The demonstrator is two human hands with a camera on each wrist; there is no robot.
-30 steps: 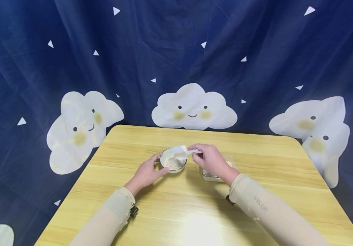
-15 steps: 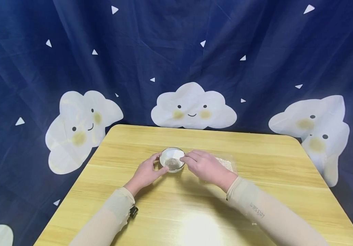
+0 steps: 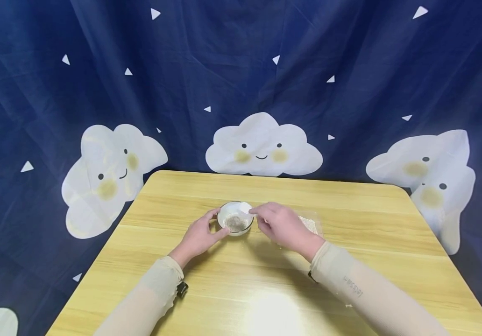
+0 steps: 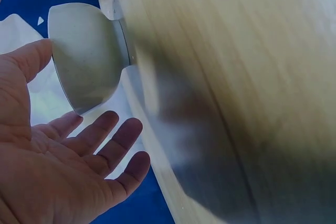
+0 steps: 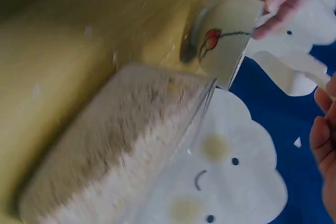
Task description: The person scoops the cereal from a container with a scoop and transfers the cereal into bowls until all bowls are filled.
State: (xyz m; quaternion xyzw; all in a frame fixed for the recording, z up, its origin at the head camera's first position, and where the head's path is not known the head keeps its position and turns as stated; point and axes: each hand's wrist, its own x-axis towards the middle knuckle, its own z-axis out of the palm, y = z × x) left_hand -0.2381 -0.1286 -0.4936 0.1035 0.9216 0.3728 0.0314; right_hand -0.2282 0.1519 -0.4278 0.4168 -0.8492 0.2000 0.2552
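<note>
A white bowl [image 3: 228, 211] with a dark rim holds some pale, oat-like flakes. My left hand [image 3: 199, 236] grips its rim between thumb and index finger; in the left wrist view the other fingers hang free beside the bowl [image 4: 86, 51]. My right hand [image 3: 284, 227] pinches the handle of a white scoop [image 3: 245, 207] over the bowl's right side. From the right wrist, the scoop [image 5: 289, 74] shows tilted above the rim, and the bowl [image 5: 231, 19] bears a red motif. A clear box [image 5: 207, 95] of flakes stands beneath the right forearm, partly hidden in the head view.
The wooden table [image 3: 224, 289] runs out to a rounded far edge. Behind it hangs a dark blue curtain [image 3: 241, 84] with white clouds. Stray flakes lie around the box and bowl.
My right hand has turned the scoop over at the bowl, and it has tipped back up a little since. More flakes lie in the bowl's middle. The left hand keeps its place.
</note>
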